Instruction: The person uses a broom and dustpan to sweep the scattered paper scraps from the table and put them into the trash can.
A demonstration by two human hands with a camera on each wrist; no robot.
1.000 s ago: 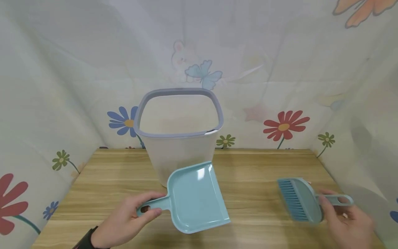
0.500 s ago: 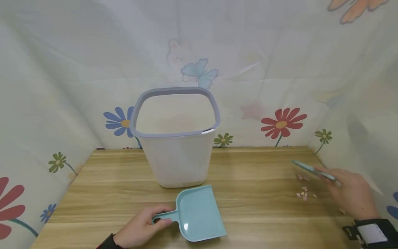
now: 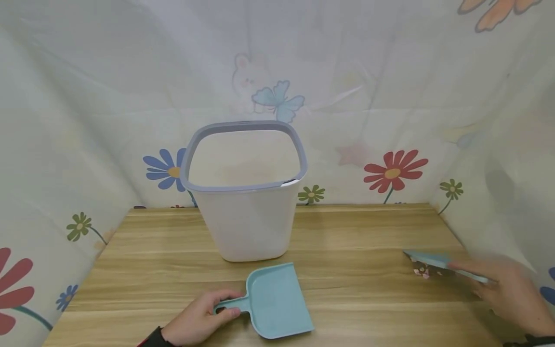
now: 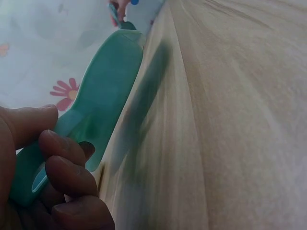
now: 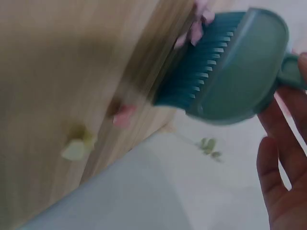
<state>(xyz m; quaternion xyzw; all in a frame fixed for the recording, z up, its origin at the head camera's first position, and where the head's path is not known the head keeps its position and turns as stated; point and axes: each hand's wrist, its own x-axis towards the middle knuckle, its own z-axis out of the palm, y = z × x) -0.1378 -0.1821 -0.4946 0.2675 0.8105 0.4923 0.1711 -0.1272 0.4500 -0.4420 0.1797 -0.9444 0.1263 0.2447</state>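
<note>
My left hand (image 3: pixel 201 315) holds a light blue dustpan (image 3: pixel 279 301) by its handle, low over the front middle of the table, its wide edge facing right. In the left wrist view the fingers curl round the dustpan's handle (image 4: pixel 31 177). At the right side my right hand (image 3: pixel 505 289), blurred, grips the handle of a small blue brush (image 3: pixel 433 260). The right wrist view has the brush's bristles (image 5: pixel 201 62) down at the wood, against some pink scraps (image 5: pixel 196 31). Other small scraps (image 3: pixel 421 273) lie just below the brush in the head view.
A white bin (image 3: pixel 249 221) with a grey rim stands at the back, left of centre, behind the dustpan. The wooden table (image 3: pixel 347 241) is enclosed by a flower-printed curtain (image 3: pixel 368 72) at the back and both sides.
The dustpan has come down toward the table and shifted slightly right. My right hand swung the brush from flat view to edge-on, up to the back, then nearer again onto the scraps.
</note>
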